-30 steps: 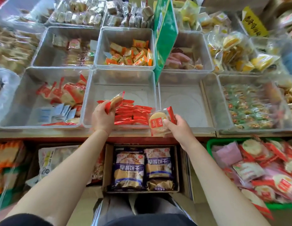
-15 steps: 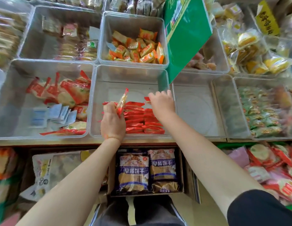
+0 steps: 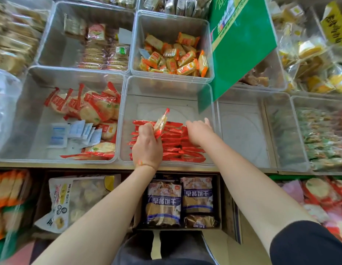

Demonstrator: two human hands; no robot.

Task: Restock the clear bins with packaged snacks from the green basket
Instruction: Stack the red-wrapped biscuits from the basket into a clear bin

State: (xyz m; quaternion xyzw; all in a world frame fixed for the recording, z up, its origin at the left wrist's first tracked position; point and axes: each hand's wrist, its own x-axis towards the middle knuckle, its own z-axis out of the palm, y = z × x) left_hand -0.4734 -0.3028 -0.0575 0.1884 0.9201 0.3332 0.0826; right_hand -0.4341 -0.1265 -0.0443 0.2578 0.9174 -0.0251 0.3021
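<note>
A wooden shelf [image 3: 242,170] edge runs across under even light; a cardboard box [image 3: 226,211] sits below, a green sign [image 3: 242,44] above.

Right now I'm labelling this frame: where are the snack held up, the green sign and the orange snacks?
held snack [image 3: 161,121], head view, clear wrapper middle.
green sign [image 3: 242,48], head view, plain green face.
orange snacks [image 3: 175,58], head view, pile centre.

The bins [image 3: 169,87] are clear, smooth, glossy plastic. The red snack packets [image 3: 177,148] wear shiny crinkled film. The green sign [image 3: 242,44] looks glossy; the box [image 3: 226,213] below is matt cardboard.
</note>
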